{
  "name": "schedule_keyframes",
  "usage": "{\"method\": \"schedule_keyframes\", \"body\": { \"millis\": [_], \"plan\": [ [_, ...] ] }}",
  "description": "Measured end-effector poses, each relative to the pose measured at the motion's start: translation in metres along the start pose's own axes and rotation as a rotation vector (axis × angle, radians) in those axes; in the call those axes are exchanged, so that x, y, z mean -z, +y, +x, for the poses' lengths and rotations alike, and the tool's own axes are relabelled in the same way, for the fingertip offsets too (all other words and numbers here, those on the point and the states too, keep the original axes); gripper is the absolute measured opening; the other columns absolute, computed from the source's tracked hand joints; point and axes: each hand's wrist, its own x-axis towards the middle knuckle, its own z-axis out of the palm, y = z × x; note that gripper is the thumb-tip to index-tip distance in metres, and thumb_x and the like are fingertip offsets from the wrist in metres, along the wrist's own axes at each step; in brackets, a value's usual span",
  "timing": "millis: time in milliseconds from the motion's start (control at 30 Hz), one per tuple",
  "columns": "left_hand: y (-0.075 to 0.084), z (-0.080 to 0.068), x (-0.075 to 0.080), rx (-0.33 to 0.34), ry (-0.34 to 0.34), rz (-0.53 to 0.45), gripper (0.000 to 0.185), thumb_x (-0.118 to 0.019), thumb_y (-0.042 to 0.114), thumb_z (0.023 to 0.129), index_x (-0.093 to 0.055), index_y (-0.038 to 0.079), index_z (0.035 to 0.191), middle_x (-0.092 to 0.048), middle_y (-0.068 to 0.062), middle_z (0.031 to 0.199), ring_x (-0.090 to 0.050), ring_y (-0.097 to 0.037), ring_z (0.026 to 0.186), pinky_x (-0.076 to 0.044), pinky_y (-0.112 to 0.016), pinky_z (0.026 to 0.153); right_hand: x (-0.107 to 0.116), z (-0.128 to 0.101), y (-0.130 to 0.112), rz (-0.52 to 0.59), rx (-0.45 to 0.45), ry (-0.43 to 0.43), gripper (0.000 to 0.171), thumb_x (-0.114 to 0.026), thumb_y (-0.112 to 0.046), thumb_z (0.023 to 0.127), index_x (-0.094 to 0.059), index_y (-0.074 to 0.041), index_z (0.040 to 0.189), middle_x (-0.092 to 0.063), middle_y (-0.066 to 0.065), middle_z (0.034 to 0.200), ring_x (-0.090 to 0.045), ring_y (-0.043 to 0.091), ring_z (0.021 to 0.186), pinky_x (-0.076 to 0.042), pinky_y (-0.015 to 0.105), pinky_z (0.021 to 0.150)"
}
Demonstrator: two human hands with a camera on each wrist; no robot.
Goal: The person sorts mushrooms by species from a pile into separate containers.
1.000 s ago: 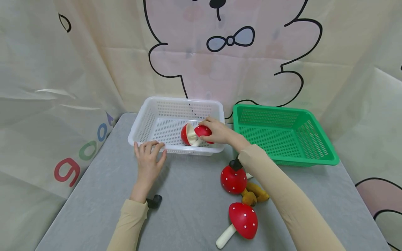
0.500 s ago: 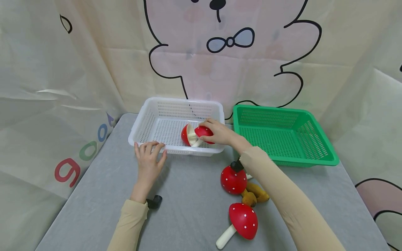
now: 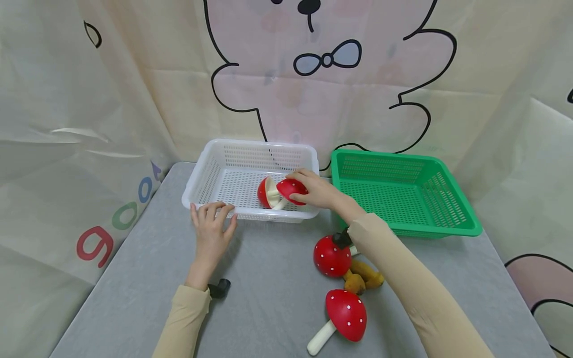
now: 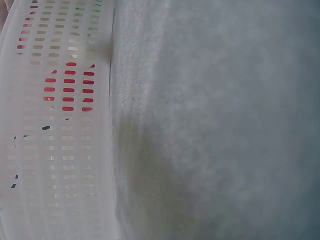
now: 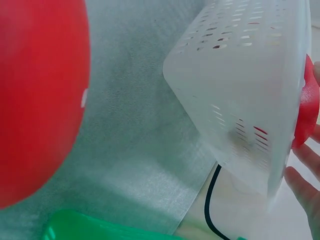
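In the head view my right hand [image 3: 317,191] reaches into the white basket [image 3: 250,214], its fingers and thumb round the red, white-spotted cap of a toy mushroom [image 3: 290,188]. That mushroom lies against another red toy mushroom [image 3: 264,193], whose pale underside shows. My left hand [image 3: 212,236] holds the front rim of the basket near its left corner. The right wrist view catches fingertips [image 5: 305,157] beside the red cap at the rim. Through the basket's slots in the left wrist view, patches of red show; hardly any of the left hand appears there.
To the right stands a green basket [image 3: 431,228]. On the grey table [image 3: 268,298] lie a red mushroom [image 3: 331,257], brown-yellow toy pieces [image 3: 364,276] partly behind the right sleeve, and a red mushroom with a white stem [image 3: 345,315] closer to me.
My right hand has shifted slightly right and toward me, showing more of the cap. Both mushrooms in the basket stay practically in place. The left hand has not moved.
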Motion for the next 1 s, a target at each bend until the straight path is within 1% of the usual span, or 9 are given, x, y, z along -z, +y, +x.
{"method": "schedule_keyframes", "body": {
  "millis": [133, 233, 400, 533, 633, 800, 1000],
  "plan": [
    [0.000, 0.000, 0.000, -0.001, 0.013, -0.006, 0.018, -0.071, 0.013, 0.084, -0.066, 0.008, 0.100, -0.060, -0.014, 0.104, -0.049, -0.036, 0.103, -0.013, -0.074, 0.107, 0.000, -0.003, 0.000, -0.020, 0.009, 0.011, 0.071, -0.078, -0.028, 0.078, -0.046, -0.020, 0.141, -0.046, 0.007, 0.141, -0.044, 0.025, 0.128, -0.056, 0.042, 0.086],
    [0.000, 0.000, 0.000, 0.001, 0.008, -0.004, 0.017, -0.071, 0.013, 0.085, -0.066, 0.008, 0.100, -0.060, -0.014, 0.104, -0.049, -0.037, 0.102, -0.013, -0.074, 0.107, 0.000, -0.005, 0.000, -0.028, 0.013, 0.020, 0.070, -0.078, -0.028, 0.078, -0.047, -0.021, 0.140, -0.046, 0.006, 0.141, -0.044, 0.025, 0.128, -0.056, 0.042, 0.087],
    [0.000, -0.001, 0.000, 0.008, 0.002, -0.003, 0.017, -0.071, 0.014, 0.085, -0.066, 0.007, 0.100, -0.059, -0.014, 0.105, -0.049, -0.037, 0.104, -0.013, -0.074, 0.107, -0.001, -0.009, 0.000, -0.027, 0.017, 0.042, 0.069, -0.078, -0.028, 0.079, -0.048, -0.021, 0.140, -0.046, 0.007, 0.143, -0.043, 0.026, 0.130, -0.056, 0.043, 0.088],
    [0.000, -0.001, -0.002, 0.009, 0.016, -0.013, 0.018, -0.072, 0.013, 0.083, -0.067, 0.007, 0.099, -0.060, -0.015, 0.104, -0.049, -0.038, 0.104, -0.013, -0.075, 0.107, 0.000, -0.014, -0.001, -0.025, 0.025, 0.061, 0.068, -0.077, -0.028, 0.079, -0.047, -0.020, 0.140, -0.045, 0.007, 0.143, -0.043, 0.026, 0.130, -0.055, 0.044, 0.088],
    [0.000, -0.001, -0.001, 0.007, 0.007, -0.008, 0.018, -0.072, 0.014, 0.084, -0.067, 0.007, 0.100, -0.060, -0.014, 0.105, -0.048, -0.037, 0.104, -0.013, -0.074, 0.107, 0.001, -0.020, -0.002, -0.025, 0.029, 0.069, 0.069, -0.077, -0.029, 0.079, -0.047, -0.021, 0.140, -0.045, 0.007, 0.143, -0.042, 0.026, 0.131, -0.055, 0.044, 0.088],
    [0.000, -0.001, -0.001, 0.007, 0.000, -0.006, 0.017, -0.070, 0.014, 0.085, -0.066, 0.008, 0.100, -0.059, -0.014, 0.105, -0.048, -0.037, 0.103, -0.012, -0.074, 0.107, 0.003, -0.031, -0.008, -0.056, 0.067, 0.068, 0.070, -0.078, -0.031, 0.078, -0.048, -0.019, 0.140, -0.046, 0.006, 0.143, -0.044, 0.025, 0.130, -0.056, 0.044, 0.088],
    [0.000, -0.001, 0.000, 0.014, -0.010, -0.007, 0.017, -0.069, 0.014, 0.086, -0.066, 0.008, 0.101, -0.059, -0.014, 0.105, -0.048, -0.036, 0.103, -0.012, -0.074, 0.108, 0.003, -0.043, -0.015, -0.106, 0.123, 0.075, 0.067, -0.077, -0.032, 0.079, -0.051, -0.018, 0.138, -0.048, 0.006, 0.141, -0.045, 0.025, 0.130, -0.054, 0.043, 0.091]
  ]
}}
